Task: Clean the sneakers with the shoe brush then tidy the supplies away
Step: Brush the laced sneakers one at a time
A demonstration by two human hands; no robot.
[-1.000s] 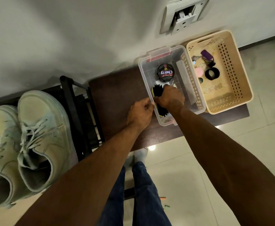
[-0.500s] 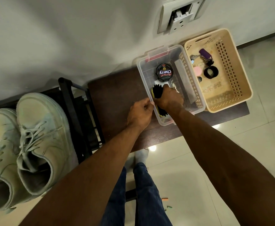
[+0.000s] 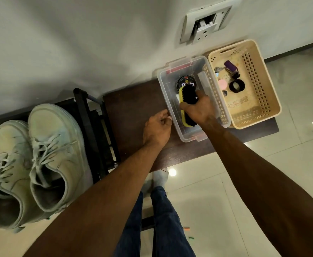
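Sneakers (image 3: 35, 158), your pale laced pair, sit side by side on the black rack (image 3: 96, 130) at your near left, well apart from both hands and, by the look of it, not yet brushed. Further out, your left hand (image 3: 156, 127) rests on the dark tabletop (image 3: 133, 108) with its fingers curled against the wall of the clear plastic box (image 3: 165, 93); whether it pinches the rim you cannot tell from here. Your right hand (image 3: 198, 111) is closed round the shoe brush (image 3: 187, 97), yellow back to the left, black bristles showing, held inside the box over the round polish tin (image 3: 186, 83). Beyond, touching the box, stands the cream basket (image 3: 263, 86) of keys and small items.

Watch the lift: the brush looks to sit close to the box's walls, so a tilted pull could catch the rim and drag the light box toward the table edge. Bristles brushing the tin may also carry dark polish onto pale shoes.
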